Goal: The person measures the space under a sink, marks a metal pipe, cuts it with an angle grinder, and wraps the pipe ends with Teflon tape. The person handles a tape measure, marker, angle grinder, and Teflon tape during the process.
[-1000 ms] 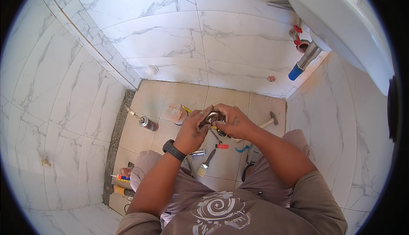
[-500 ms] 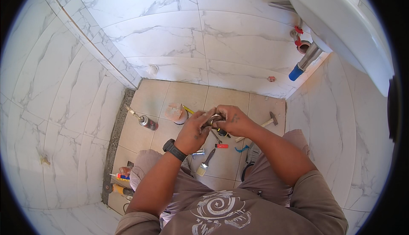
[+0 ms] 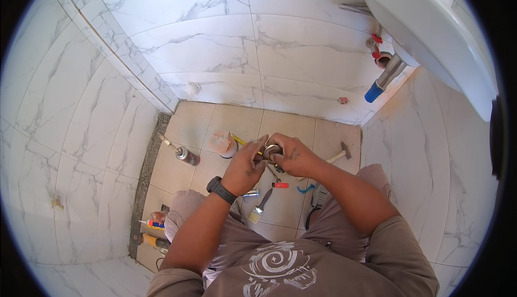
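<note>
Above the floor, between my knees, both hands work on a small round metal fitting with a shiny rim and darker middle. My right hand grips it from the right, fingers curled over its far side. From the left my left hand pinches at its edge, fingers stretched along it; the fingertips partly hide the fitting. A yellow tape measure blade lies on the floor behind the left hand. Below the hands are a metal spanner, a red lighter-like piece and a paintbrush.
A gas torch and a whitish tub stand to the left. A hammer lies at the right. The white basin overhangs the upper right, with a blue-ended chrome pipe beneath it. Marble-patterned walls close in the floor.
The fitting has turned in my hands, so more of its round rim shows. My right fingers have shifted slightly left, and the left fingers have straightened a little.
</note>
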`<action>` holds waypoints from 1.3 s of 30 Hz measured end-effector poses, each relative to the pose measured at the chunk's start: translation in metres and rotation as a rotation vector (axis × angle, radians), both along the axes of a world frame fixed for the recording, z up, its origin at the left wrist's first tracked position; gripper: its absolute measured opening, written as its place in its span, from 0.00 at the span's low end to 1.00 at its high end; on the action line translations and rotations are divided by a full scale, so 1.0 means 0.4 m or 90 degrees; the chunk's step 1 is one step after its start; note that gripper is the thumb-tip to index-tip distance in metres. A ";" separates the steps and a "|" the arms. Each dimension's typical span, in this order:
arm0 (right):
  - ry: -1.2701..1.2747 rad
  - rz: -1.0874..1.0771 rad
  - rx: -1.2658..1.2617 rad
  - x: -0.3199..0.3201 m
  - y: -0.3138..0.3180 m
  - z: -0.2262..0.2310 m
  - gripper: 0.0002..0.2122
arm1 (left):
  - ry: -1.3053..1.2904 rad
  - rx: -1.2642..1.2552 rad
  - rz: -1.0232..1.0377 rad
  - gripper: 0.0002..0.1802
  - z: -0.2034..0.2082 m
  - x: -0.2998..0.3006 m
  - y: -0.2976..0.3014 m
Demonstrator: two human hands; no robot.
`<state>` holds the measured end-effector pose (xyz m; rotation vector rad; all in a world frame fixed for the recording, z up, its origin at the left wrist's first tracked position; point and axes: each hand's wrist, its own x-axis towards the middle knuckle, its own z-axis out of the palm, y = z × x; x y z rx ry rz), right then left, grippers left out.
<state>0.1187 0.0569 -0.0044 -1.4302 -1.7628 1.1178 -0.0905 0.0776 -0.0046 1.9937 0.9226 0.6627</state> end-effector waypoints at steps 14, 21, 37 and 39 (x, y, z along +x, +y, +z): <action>0.070 -0.001 -0.065 0.018 0.018 -0.018 0.11 | -0.030 0.002 -0.001 0.37 -0.003 0.001 0.003; 0.032 -0.010 -0.023 0.016 0.019 -0.034 0.13 | -0.035 -0.027 0.016 0.36 -0.011 0.002 0.003; 0.218 -0.051 -0.068 0.004 0.018 -0.052 0.20 | -0.217 -0.317 0.072 0.21 -0.041 0.000 0.018; 0.208 -0.058 -0.068 0.004 0.018 -0.048 0.20 | -0.224 -0.306 0.066 0.18 -0.043 0.000 0.017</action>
